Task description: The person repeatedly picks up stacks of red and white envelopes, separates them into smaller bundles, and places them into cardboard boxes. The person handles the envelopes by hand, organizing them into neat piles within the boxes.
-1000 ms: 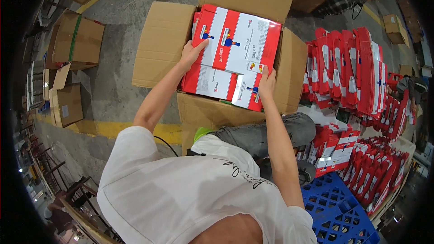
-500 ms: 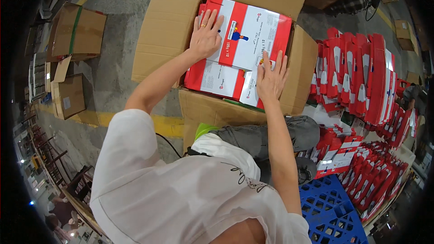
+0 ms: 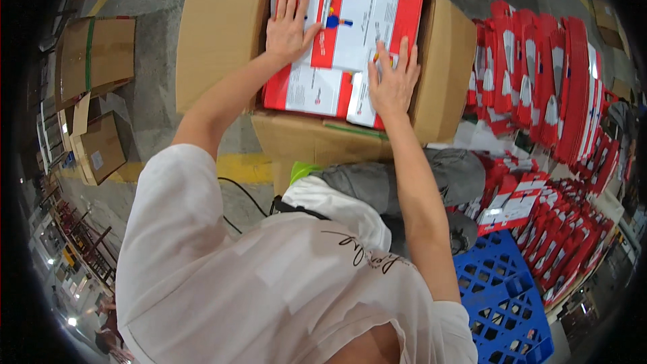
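A brown cardboard box [image 3: 219, 34] stands before me with its flaps folded outward. Inside lie red and white printed cartons, the uppermost one [image 3: 364, 10] overlapping a lower carton [image 3: 313, 91] nearer to me. My left hand [image 3: 288, 34] rests on the left part of the upper carton, fingers stretched out and thumb apart. Near the right wall of the box, my right hand [image 3: 395, 84] lies with spread fingers over the cartons' right edge. Neither hand grips anything. How deep the cartons go is hidden.
Stacks of red and white flat cartons [image 3: 539, 81] stand at the right, above more bundles [image 3: 566, 229]. A blue plastic pallet [image 3: 502, 296] is at the lower right. Brown boxes [image 3: 98, 54] sit on the floor at the left. A black cable [image 3: 246, 192] runs beside me.
The whole view has shifted, so the box and both hands sit higher in the picture. The upper carton looks less tilted. Both hands stay flat on the cartons.
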Demonstrator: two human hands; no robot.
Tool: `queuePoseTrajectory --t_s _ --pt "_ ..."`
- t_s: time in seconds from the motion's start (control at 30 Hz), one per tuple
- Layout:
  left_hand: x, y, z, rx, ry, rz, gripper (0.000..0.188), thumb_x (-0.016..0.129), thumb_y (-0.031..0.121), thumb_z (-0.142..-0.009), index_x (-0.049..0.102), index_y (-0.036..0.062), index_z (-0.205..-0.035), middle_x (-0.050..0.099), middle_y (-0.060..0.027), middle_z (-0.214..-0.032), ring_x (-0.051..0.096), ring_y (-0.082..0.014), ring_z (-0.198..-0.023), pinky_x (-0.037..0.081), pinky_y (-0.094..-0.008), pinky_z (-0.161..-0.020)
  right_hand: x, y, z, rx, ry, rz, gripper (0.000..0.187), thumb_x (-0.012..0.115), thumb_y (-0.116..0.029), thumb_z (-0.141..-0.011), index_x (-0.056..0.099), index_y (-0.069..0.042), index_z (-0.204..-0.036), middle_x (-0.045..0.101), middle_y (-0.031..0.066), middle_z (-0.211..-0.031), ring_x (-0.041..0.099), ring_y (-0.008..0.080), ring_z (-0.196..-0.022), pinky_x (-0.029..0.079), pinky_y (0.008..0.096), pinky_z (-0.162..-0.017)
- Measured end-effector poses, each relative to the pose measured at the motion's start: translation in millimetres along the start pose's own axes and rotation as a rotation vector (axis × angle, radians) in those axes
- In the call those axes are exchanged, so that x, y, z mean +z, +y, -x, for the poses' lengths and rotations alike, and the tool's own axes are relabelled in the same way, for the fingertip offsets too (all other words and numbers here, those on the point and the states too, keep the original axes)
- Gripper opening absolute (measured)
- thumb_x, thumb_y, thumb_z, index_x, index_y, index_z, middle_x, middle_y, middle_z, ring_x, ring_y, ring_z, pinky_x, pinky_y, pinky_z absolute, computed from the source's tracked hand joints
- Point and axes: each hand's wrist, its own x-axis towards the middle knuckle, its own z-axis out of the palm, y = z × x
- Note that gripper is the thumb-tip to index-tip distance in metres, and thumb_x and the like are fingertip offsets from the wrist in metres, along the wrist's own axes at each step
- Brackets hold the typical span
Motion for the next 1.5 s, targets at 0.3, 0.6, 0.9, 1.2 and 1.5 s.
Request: queuePoseTrajectory --t_s 0.3,0.6,0.9,1.2,1.5 --pt "-5.3 -1.0 -11.6 -0.077 -0.134 0.000 0.089 0.060 0.057 -0.095 0.033 0.0008 -0.158 0.019 -0.0219 -0.169 0.013 -0.0427 -0.157 0.035 -0.0563 -0.116 -45.4 7.6 16.9 -0.028 0.183 -0.217 0.056 0.070 -0.034 -0.094 0.057 -0.020 -0.146 0.029 0.0217 -0.164 0.034 0.0453 -0.146 0.034 0.0572 -0.115" --pt "-6.4 0.4 -8.9 -0.052 -0.119 -0.020 0.090 0.056 0.060 -0.097 0.028 0.0027 -0.161 0.016 -0.0209 -0.170 0.015 -0.0418 -0.157 0.036 -0.0537 -0.116 -94.3 124.0 172.0 0.544 -0.843 -0.333 0.056 0.073 -0.031 -0.089 0.062 0.004 -0.132 0.071 0.0232 -0.120 0.069 0.0315 -0.112 0.050 0.0384 -0.102" --pt "-1.5 -3.1 -9.2 -0.019 -0.085 -0.057 0.088 0.056 0.059 -0.097 0.031 0.0026 -0.159 0.018 -0.0214 -0.169 0.015 -0.0404 -0.157 0.041 -0.0493 -0.114 -68.3 90.6 173.6 0.441 -1.011 -0.713 0.039 0.064 -0.027 -0.103 0.062 0.002 -0.129 0.073 0.0105 -0.106 0.068 0.0170 -0.092 0.056 0.0333 -0.082" --pt "17.3 -24.5 -8.4 0.041 -0.008 -0.138 0.088 0.053 0.061 -0.098 0.032 0.0019 -0.159 0.019 -0.0225 -0.169 0.012 -0.0399 -0.158 0.031 -0.0504 -0.122 -80.4 66.7 191.3 0.549 -0.672 -0.910 0.031 0.061 -0.027 -0.104 0.067 0.003 -0.110 0.065 0.0035 -0.083 0.059 0.0103 -0.075 0.050 0.0297 -0.063" --pt "-3.8 -5.9 -22.0 -0.049 -0.159 -0.040 0.090 0.051 0.064 -0.098 0.030 0.0021 -0.160 0.015 -0.0195 -0.171 0.009 -0.0381 -0.159 0.033 -0.0508 -0.121 -89.4 40.8 185.6 0.758 -0.296 -1.042 0.031 0.065 -0.026 -0.100 0.071 0.004 -0.101 0.067 0.0038 -0.082 0.057 0.0114 -0.071 0.048 0.0317 -0.066"
